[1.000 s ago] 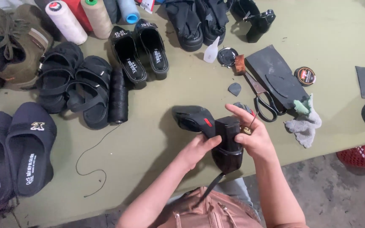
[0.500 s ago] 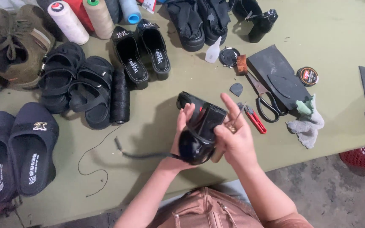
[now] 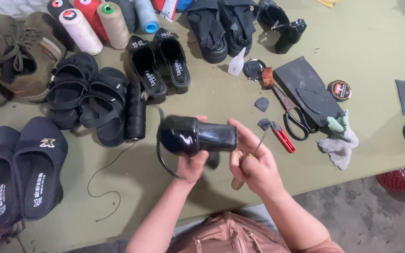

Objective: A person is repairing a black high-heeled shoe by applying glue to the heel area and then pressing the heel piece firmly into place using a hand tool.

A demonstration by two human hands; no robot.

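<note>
A glossy black shoe (image 3: 195, 136) is held sole-up above the green table (image 3: 376, 61), just left of the black-handled scissors (image 3: 292, 112); it is gripped from below by the left hand (image 3: 192, 166); the right hand (image 3: 254, 161) is closed round a thin tool (image 3: 259, 143) while touching the shoe's end.

Scissors (image 3: 292, 114) and rag (image 3: 341, 143) rightward.

A shoe-repair workshop: worn sandals (image 3: 92, 100), thread cones (image 3: 81, 30), scissors (image 3: 292, 115) and polish tin (image 3: 340, 90) crowd the bench (image 3: 376, 51).
</note>
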